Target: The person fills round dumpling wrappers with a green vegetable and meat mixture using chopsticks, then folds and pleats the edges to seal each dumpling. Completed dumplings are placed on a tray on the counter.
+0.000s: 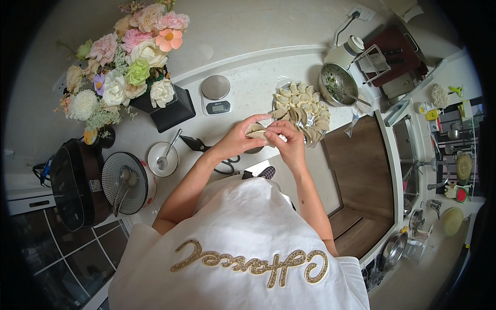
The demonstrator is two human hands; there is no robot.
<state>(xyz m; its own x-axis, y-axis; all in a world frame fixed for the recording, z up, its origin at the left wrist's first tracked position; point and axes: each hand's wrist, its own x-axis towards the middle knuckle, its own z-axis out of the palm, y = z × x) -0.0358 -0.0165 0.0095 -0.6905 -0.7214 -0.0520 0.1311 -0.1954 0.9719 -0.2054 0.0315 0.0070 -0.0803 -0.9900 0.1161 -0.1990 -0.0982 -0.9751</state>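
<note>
Between my two hands is a folded dumpling (256, 132), its wrapper edges partly apart and some filling visible inside. My left hand (235, 136) cradles it with thumb and fingers spread along both sides. At its right end, the thumb and fingertips of my right hand (286, 138) pinch the wrapper. Just beyond my right hand, a round tray of dumplings (302, 101) sits on the counter, the pale pieces laid in rings. A steel bowl (338, 84) behind it holds green filling and a utensil. Below my hands, a small round metal item (254, 150) is mostly hidden.
A kitchen scale (216, 95) stands behind my hands. Black scissors (226, 166) lie by my left forearm. Left of them are a saucer with a spoon (154, 169), a striped bowl (116, 162), a dark appliance (73, 186) and a black flower vase (174, 110). The sink (405, 155) is far right.
</note>
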